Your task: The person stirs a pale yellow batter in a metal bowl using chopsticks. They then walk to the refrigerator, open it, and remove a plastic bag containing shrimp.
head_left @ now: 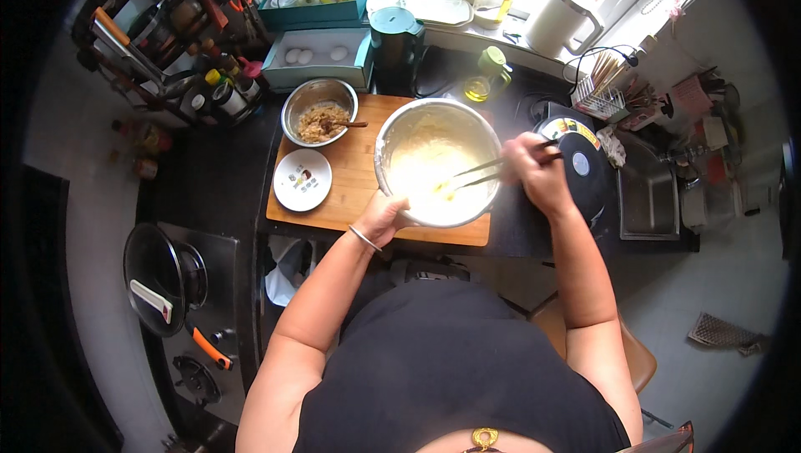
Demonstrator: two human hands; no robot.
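Note:
A large metal mixing bowl (385,176) with a pale, creamy batter (430,157) in it is over the right part of the wooden cutting board (334,211). My left hand (382,217) grips its near-left rim, thumb over the edge. In my right hand (536,171), slightly blurred, is a pair of dark chopsticks (482,172) whose tips dip into the batter. To the left of the big bowl, a smaller metal bowl (289,111) holds a brown, crumbly filling with a brown-handled utensil (350,124). Just below it lies a white plate (302,190) with a printed picture.
A black round appliance (584,178) stands right of my right hand, beside the sink (649,198). Behind the board are an oil bottle (480,86), a dark pitcher (396,44) and a box of eggs (304,55). A black pan (150,257) sits on the stove at left.

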